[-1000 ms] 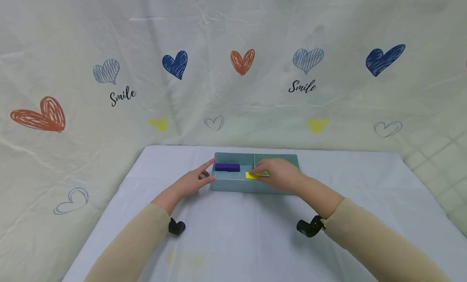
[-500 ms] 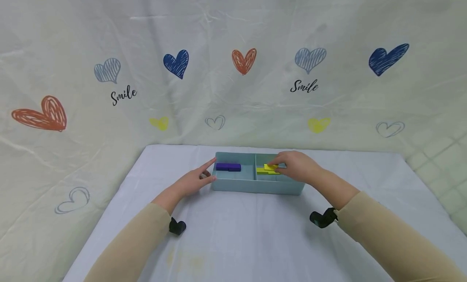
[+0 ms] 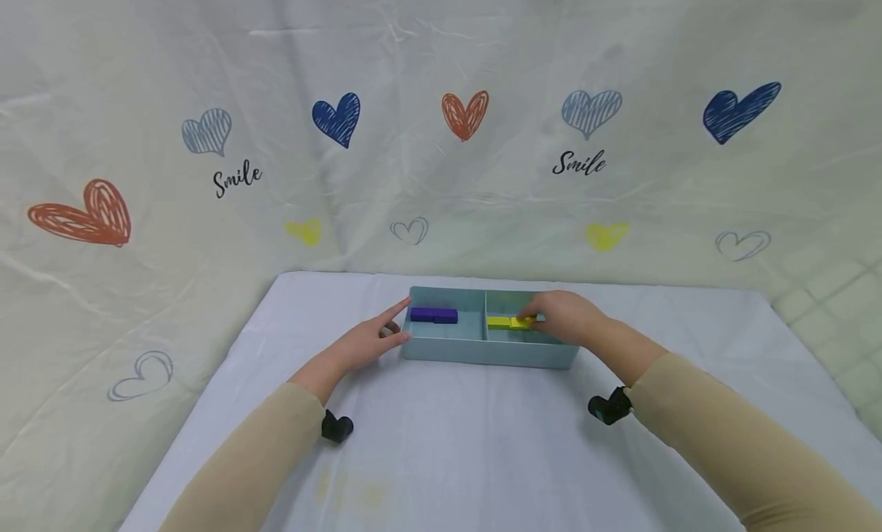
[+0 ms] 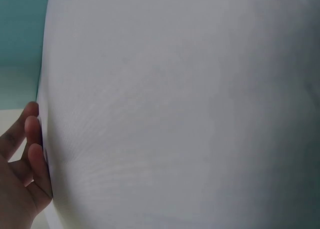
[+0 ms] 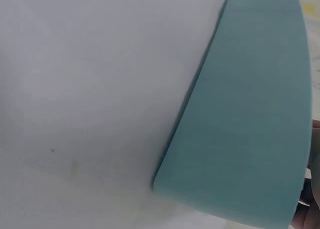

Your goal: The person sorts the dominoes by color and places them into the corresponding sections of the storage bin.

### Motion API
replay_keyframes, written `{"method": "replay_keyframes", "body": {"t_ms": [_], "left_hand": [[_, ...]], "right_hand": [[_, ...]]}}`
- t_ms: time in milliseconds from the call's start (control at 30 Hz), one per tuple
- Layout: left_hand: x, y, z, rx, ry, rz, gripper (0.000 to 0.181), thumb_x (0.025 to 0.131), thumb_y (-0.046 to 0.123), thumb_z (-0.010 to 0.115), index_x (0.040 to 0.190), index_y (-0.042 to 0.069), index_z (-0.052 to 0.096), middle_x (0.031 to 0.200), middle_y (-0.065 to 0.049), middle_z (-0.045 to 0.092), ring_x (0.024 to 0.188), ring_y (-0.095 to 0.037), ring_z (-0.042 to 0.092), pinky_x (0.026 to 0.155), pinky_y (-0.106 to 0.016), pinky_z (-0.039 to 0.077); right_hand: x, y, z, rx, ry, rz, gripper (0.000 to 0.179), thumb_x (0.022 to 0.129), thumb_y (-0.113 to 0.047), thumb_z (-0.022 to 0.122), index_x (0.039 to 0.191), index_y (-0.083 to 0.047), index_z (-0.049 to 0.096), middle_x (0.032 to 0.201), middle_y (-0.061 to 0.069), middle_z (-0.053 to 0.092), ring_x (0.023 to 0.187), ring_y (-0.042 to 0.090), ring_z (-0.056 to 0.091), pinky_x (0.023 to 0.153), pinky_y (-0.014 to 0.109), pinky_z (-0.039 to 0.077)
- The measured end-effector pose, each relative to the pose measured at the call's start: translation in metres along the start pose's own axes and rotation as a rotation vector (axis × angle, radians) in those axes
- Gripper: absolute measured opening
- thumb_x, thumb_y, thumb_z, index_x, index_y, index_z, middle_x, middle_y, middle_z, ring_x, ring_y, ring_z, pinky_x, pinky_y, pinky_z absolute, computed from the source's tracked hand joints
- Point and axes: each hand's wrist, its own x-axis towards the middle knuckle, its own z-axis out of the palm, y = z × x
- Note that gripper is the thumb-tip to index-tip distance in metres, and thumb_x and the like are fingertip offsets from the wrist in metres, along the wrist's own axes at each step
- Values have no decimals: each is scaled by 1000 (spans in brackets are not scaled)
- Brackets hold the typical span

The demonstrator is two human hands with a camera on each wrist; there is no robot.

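Note:
A teal two-compartment box [image 3: 489, 353] sits toward the far side of the table. My left hand [image 3: 358, 343] is at its left end in the head view, index finger straight toward the back corner and thumb at the front corner. Two purple blocks [image 3: 433, 315] lie end to end in the left compartment. Over the right compartment, my right hand [image 3: 568, 318] pinches a yellow block [image 3: 521, 323], partly covered by the fingers. Directly left of it lies another yellow block [image 3: 498, 323], near the divider. The right wrist view shows mostly the teal outer wall, with the fingers at its edge.
A white cloth [image 3: 441, 455] covers the table. Behind it hangs a pale sheet [image 3: 510, 195] printed with hearts and lettering. Black wrist devices [image 3: 337, 426] are worn at both sleeves.
My right hand has carried the yellow block from the left compartment over the divider to the right, then lowered it beside the other yellow block. My left hand stays at the box's end.

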Motion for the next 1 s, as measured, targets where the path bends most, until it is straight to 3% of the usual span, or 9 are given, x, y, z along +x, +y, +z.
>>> {"method": "replay_keyframes", "body": {"t_ms": [1000], "left_hand": [[0,-1,0,5,-4,5,72,93,63,55,150,62,12,130,2,57,101,-17,59,89,-42,49]], "right_hand": [[22,11,19,-84,-1,-7,23,90,-14,74,112,-13,76,111,3,72,105,26,66,91,44,52]]}}
